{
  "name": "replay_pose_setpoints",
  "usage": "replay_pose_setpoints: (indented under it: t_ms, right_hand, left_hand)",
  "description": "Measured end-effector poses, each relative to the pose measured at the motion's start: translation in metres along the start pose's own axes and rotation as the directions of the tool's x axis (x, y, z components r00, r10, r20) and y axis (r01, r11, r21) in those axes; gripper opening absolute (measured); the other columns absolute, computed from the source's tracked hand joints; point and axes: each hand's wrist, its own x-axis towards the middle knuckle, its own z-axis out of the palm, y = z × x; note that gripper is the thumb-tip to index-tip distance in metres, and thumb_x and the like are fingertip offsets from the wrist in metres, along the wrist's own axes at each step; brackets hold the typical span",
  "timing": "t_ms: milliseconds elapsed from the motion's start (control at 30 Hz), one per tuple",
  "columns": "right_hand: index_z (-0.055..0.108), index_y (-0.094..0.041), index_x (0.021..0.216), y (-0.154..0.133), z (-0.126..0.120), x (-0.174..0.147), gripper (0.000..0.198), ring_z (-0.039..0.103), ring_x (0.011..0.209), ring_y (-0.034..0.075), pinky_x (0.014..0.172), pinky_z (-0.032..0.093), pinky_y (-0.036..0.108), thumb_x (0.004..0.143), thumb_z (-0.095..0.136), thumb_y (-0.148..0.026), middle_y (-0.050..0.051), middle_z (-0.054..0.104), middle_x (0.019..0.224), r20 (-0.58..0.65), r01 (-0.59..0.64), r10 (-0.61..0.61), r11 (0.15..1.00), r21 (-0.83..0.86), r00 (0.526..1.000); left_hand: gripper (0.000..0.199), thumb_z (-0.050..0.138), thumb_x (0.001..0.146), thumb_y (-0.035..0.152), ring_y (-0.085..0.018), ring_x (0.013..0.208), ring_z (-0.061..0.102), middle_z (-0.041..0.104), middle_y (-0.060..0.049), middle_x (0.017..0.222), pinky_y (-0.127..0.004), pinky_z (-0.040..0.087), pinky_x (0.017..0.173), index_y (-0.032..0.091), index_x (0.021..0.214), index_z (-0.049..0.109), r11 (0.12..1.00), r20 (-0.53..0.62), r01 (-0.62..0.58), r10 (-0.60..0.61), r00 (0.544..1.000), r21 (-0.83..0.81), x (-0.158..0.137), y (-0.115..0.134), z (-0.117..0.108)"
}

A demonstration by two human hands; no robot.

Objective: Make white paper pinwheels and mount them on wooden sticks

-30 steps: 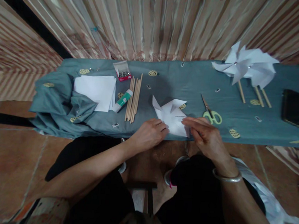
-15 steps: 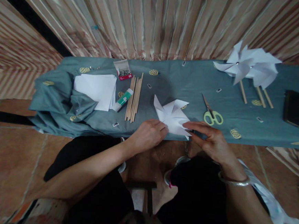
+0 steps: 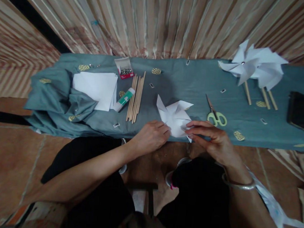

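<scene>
A white paper pinwheel (image 3: 176,121) with folded points lies at the front edge of the cloth-covered table, between my hands. My left hand (image 3: 152,135) has its fingers closed on the pinwheel's lower left edge. On the other side my right hand (image 3: 210,138), with a bangle at the wrist, pinches a right-hand flap between thumb and fingers. Just beyond the right hand lie scissors (image 3: 217,118) with light green handles. Several thin wooden sticks (image 3: 135,98) rest to the left, with a glue stick (image 3: 124,99) beside them.
A stack of white paper (image 3: 96,88) lies at the left, near an open box of metal pins (image 3: 126,71). Finished paper pinwheels on sticks (image 3: 261,66) rest at the back right, and a dark phone-like object (image 3: 301,111) is at the far right. A striped curtain (image 3: 169,24) hangs behind.
The right hand's thumb and fingers have drawn closer together on the flap and shifted slightly left. The left hand keeps its hold; the view has moved slightly.
</scene>
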Motion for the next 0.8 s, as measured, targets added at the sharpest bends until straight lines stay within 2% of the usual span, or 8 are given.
replay_pose_setpoints:
  t_ms: [167, 333, 667, 800]
  right_hand:
    - [0.075, -0.028, 0.093, -0.003, 0.006, 0.006, 0.016, 0.059, 0.111, 0.025, 0.097, 0.049, 0.049, 0.09, 0.06, -0.029, 0.004, 0.065, 0.117, -0.054, 0.0, -0.005, 0.997, -0.083, 0.999]
    - [0.075, -0.027, 0.092, -0.005, 0.016, 0.017, 0.015, 0.054, 0.117, 0.027, 0.099, 0.047, 0.049, 0.089, 0.06, -0.028, 0.005, 0.057, 0.133, -0.113, 0.011, -0.025, 0.992, -0.122, 0.993]
    - [0.074, -0.025, 0.084, 0.001, 0.035, 0.036, 0.013, 0.054, 0.114, 0.028, 0.099, 0.047, 0.051, 0.087, 0.061, -0.029, 0.006, 0.059, 0.13, -0.168, 0.011, -0.038, 0.987, -0.162, 0.985]
    - [0.073, -0.024, 0.083, 0.005, 0.041, 0.04, 0.014, 0.054, 0.115, 0.029, 0.099, 0.046, 0.052, 0.086, 0.061, -0.03, 0.007, 0.058, 0.131, -0.164, 0.003, -0.035, 0.982, -0.189, 0.986]
  left_hand:
    - [0.016, 0.048, 0.093, 0.017, -0.021, 0.082, 0.057, 0.063, -0.007, 0.084, -0.033, 0.047, 0.069, 0.014, 0.083, 0.06, 1.0, -0.013, 0.014, -0.014, 1.0, -0.009, 0.001, 0.003, 0.001]
    - [0.013, 0.048, 0.093, 0.018, -0.022, 0.085, 0.056, 0.063, -0.009, 0.09, -0.034, 0.049, 0.073, 0.013, 0.091, 0.06, 1.0, 0.001, 0.017, -0.017, 1.0, -0.023, 0.001, 0.005, 0.004]
    - [0.031, 0.042, 0.095, 0.016, -0.02, 0.091, 0.059, 0.064, -0.008, 0.099, -0.033, 0.053, 0.081, 0.011, 0.125, 0.048, 0.995, -0.021, 0.033, -0.035, 0.999, -0.095, -0.001, 0.006, 0.001]
    - [0.025, 0.042, 0.096, 0.019, -0.02, 0.096, 0.058, 0.065, -0.008, 0.101, -0.034, 0.053, 0.084, 0.013, 0.117, 0.054, 0.987, -0.004, 0.049, -0.05, 0.999, -0.153, -0.002, 0.005, 0.003]
